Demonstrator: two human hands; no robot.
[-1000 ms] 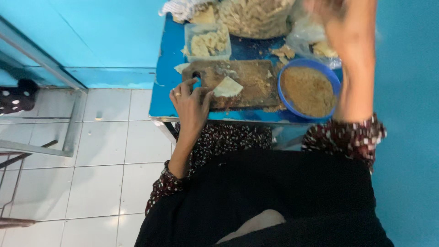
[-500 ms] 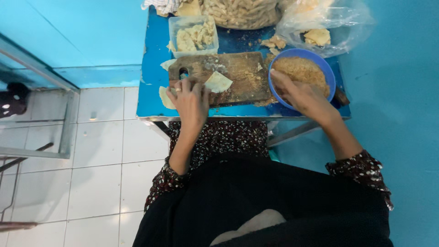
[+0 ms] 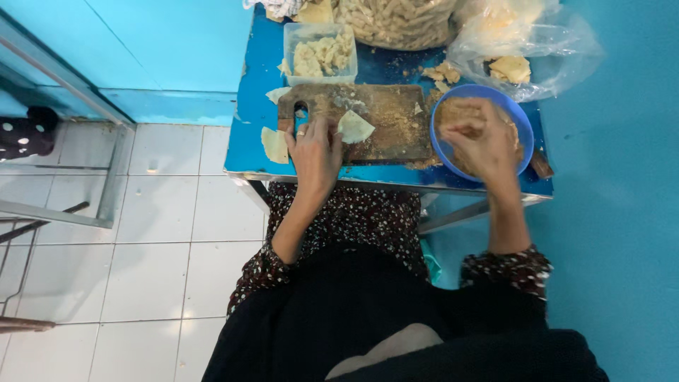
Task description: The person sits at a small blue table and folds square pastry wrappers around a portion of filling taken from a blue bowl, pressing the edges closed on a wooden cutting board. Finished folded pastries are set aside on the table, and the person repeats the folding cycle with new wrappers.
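The left hand (image 3: 316,154) lies flat with fingers spread on the wooden board (image 3: 382,117), touching the pale dough piece (image 3: 354,127) on it. Right of the board, the right hand (image 3: 483,138) is in the blue bowl (image 3: 521,120), fingers curled around brown filling (image 3: 453,117). Filling may fall between bowl and board if the pinch is loose.

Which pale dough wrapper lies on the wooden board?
The triangular wrapper beside the left hand; the other two lie on the blue table.
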